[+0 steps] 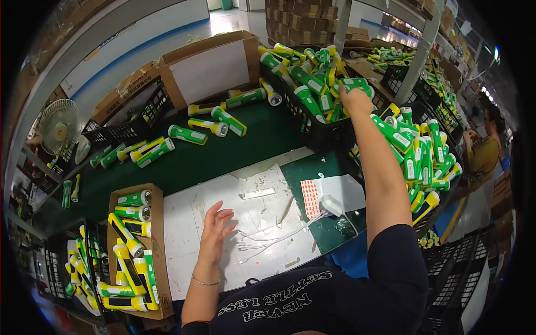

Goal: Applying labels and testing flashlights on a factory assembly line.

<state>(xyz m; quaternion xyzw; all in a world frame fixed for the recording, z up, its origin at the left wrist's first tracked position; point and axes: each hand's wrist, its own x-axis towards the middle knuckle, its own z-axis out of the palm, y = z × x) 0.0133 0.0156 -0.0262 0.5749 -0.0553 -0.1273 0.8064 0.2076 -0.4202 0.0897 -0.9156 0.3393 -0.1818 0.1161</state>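
Dozens of green-and-yellow flashlights crowd this workbench [245, 139], a long table covered in green felt with a scuffed white work mat [262, 223] laid at its near edge. At the far right corner sits a black plastic crate [329, 134] heaped with flashlights, and a second heap [424, 162] spills down the table's right edge. On the near left corner a shallow cardboard tray [158, 245] holds a neater batch laid side by side, and a few loose flashlights [209, 125] lie along the far edge by an open carton [212, 67].

The right hand [354, 100] is stretched out over the crate, fingers curled down onto a flashlight [353, 84] at the top of the pile; whether it has truly closed around it I cannot tell. The left hand [215, 229] rests open and holding nothing on the white mat, fingers spread, beside thin white cables [273, 237] that run to a small white charger block [331, 205] and a sheet of small red stickers [310, 198].

I judge this to be the picking-up step. What follows calls for a firm grip on one flashlight alone, lifted clear without dragging its neighbours over the crate's rim.
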